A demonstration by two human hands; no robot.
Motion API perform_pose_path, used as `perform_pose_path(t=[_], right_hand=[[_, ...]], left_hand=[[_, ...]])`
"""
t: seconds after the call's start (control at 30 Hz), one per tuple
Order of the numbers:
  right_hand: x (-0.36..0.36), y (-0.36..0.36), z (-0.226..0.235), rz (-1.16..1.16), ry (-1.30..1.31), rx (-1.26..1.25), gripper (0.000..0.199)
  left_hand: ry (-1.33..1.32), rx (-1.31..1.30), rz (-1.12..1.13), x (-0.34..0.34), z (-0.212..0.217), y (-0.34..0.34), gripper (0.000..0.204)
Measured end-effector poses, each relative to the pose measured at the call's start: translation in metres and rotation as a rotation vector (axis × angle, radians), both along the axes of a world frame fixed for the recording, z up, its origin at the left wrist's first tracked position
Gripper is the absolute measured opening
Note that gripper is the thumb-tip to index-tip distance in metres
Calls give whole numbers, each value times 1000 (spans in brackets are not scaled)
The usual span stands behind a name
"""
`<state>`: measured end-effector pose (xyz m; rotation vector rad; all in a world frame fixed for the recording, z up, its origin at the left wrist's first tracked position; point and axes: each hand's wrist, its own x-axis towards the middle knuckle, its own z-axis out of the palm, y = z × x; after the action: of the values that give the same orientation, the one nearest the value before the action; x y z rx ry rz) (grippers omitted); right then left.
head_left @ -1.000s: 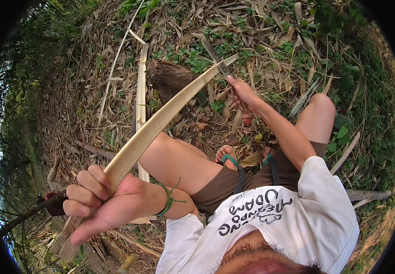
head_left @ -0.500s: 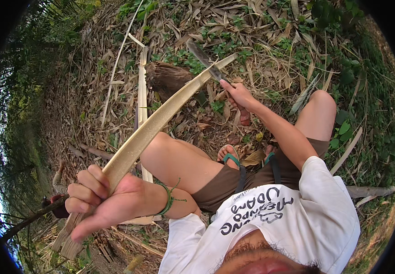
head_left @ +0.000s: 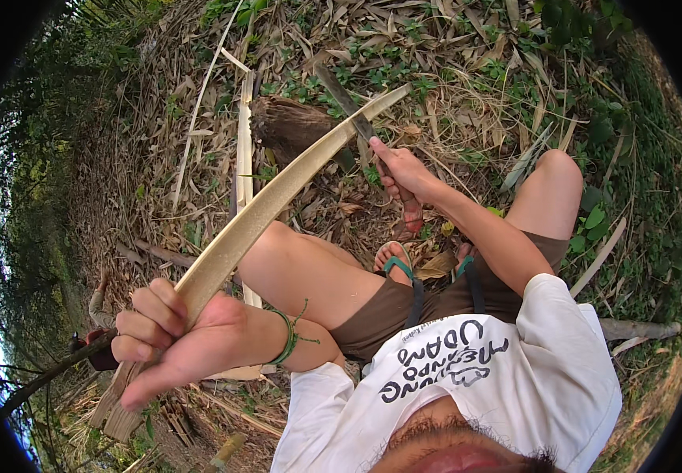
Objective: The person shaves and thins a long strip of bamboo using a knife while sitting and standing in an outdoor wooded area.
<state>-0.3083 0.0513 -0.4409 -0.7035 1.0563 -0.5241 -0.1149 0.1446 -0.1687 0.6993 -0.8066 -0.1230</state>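
My left hand (head_left: 211, 340) is wrapped round the near end of a long, pale, curved bamboo strip (head_left: 258, 218). From there the strip slants up and away to the right, over my bent knee, and its far tip hangs above the leaf litter. In my right hand (head_left: 404, 172) is a machete with a dark blade (head_left: 335, 89) and a reddish handle (head_left: 412, 217). The blade crosses the strip near its far end, against the wood. My right thumb lies along the base of the blade, close to the strip's edge.
A short dark log (head_left: 290, 130) lies beyond my knees. Another split bamboo piece (head_left: 245, 154) rests on the leaf-strewn ground at its left. My sandalled foot (head_left: 395, 264) is below the machete. Farther off at the left edge, part of another person (head_left: 100, 309) shows.
The machete and my right hand have shifted a little left and toward me, so the blade crosses the strip slightly nearer my left hand. My left hand keeps its grip.
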Motion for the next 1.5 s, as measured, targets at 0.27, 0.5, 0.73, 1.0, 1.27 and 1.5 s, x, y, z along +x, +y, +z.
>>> perform_pose_path(t=[0.27, 0.5, 0.73, 1.0, 1.27, 1.5], right_hand=[[6, 7, 19, 69, 12, -99, 59], [1, -20, -4, -104, 197, -47, 59], [-2, -6, -5, 43, 157, -255, 60], [-7, 12, 4, 87, 201, -266, 63], [-8, 11, 8, 5, 208, -207, 63], [-21, -7, -13, -12, 260, -195, 62]], left_hand=[[24, -11, 12, 9, -2, -7, 64], [42, -26, -55, 11, 0, -12, 65], [42, 7, 46, 12, -1, -12, 64], [49, -29, 6, 9, -4, -6, 63], [43, -42, 13, 1, -1, -10, 63], [25, 1, 2, 14, -4, -6, 66]])
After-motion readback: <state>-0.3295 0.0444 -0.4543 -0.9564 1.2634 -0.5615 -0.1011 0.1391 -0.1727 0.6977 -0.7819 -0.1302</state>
